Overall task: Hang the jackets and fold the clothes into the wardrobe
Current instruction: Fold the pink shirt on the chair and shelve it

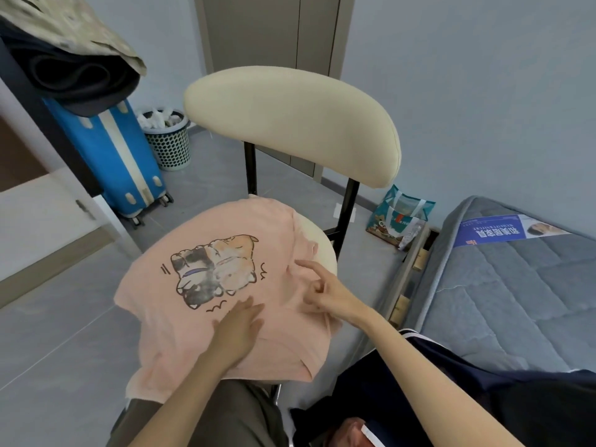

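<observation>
Evidently folding: the left hand point(238, 330) presses flat on the shirt point(154, 304) on the chair point(290, 124); whether the right hand point(329, 295) pinches cloth is unclear. Next, fold a side inward.

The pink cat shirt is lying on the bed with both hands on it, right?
No: the head view shows the pink cat-print T-shirt on the cream padded chair, not the grey quilted bed. The left hand and right hand touch it.

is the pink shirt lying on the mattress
No, the pink shirt is spread over the chair seat, apart from the mattress on the right.
</observation>
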A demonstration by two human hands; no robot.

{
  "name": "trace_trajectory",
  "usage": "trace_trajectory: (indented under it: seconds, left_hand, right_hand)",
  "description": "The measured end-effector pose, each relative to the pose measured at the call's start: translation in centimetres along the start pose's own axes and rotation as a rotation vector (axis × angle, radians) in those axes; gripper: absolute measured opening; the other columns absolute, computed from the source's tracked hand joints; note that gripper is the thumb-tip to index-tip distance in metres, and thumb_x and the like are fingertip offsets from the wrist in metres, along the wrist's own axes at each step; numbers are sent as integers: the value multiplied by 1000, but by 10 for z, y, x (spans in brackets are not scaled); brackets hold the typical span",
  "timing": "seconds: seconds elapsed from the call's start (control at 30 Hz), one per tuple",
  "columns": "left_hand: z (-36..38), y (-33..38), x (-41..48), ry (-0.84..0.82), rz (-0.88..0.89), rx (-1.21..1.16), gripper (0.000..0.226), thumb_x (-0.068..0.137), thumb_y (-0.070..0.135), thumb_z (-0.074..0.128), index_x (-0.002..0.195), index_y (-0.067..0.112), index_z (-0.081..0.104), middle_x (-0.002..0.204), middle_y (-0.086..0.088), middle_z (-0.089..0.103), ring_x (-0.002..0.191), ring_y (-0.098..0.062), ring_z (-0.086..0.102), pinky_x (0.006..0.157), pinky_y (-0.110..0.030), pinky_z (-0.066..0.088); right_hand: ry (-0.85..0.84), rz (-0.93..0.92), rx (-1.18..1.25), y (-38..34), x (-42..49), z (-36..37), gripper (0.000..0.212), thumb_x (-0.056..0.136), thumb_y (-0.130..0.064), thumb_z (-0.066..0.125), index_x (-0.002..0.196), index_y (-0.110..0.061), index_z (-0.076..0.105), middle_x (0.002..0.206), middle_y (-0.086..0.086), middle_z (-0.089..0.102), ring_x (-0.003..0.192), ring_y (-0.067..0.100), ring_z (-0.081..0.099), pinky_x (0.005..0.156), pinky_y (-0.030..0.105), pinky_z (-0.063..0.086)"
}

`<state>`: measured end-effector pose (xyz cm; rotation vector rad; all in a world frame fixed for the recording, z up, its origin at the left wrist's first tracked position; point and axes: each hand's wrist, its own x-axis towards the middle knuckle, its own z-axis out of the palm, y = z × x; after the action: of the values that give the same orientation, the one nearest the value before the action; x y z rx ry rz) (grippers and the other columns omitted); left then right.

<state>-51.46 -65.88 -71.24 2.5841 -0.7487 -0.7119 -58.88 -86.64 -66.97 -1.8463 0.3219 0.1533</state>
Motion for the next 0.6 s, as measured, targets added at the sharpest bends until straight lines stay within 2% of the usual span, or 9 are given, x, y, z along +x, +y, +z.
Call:
trace_trajectory:
  seconds: [0.1,0.17,0.23,0.33,0.4,0.47,0.53,0.6]
  left_hand:
    - [-2,-5,-7,16,7,-35,44,102,27,39,146,23,38,159,1,19,147,-17,17,116,-47,22]
    - [-3,-3,-8,13,5,-39,44,102,27,40,146,23,38,159,0,20,146,-18,18,116,-47,22]
    - [-3,1,-8,22,-12,-34,45,101,29,41,146,24,38,158,-2,25,144,-19,23,114,-46,26]
    - [-5,9,-3,84,-69,-11,50,100,36,39,148,23,32,145,-7,38,135,-27,33,106,-48,35]
    - [-9,16,6,155,-121,-68,54,99,40,40,148,21,30,140,-10,41,131,-32,36,103,-50,37]
    - [-13,25,21,183,-171,-157,59,96,43,44,147,18,30,139,-13,41,131,-36,35,103,-47,36]
    - [-13,34,37,149,-201,-221,63,94,45,49,146,14,31,140,-15,39,131,-38,31,104,-44,34]
    - [-10,39,51,108,-237,-261,66,91,47,53,145,14,33,141,-14,37,132,-38,30,105,-42,32]
  right_hand:
    - [289,65,-86,12,-3,2,44,86,-2,52,122,-26,46,77,-5,52,75,9,53,65,18,42]
    - [385,164,-130,20,-2,4,37,88,-9,57,122,-16,45,107,3,55,102,21,52,77,25,41]
    - [307,257,-281,28,-1,5,48,87,-21,62,130,-15,42,126,4,44,121,26,37,89,29,32]
    - [151,326,-471,35,-3,7,65,81,-21,63,138,-27,33,134,4,35,124,31,32,94,33,27]
    - [175,332,-404,41,-5,7,70,78,-10,60,139,-26,28,130,10,37,113,32,41,84,30,38]
    - [274,290,-295,46,-8,6,65,79,-3,57,135,-18,27,115,17,48,96,32,52,66,29,43]
    - [324,263,-262,52,-10,4,49,85,-3,54,127,-13,30,92,16,59,80,29,58,60,32,45]
    - [351,218,-283,53,-10,2,29,89,-8,53,114,-12,37,74,8,58,69,24,56,58,33,43]
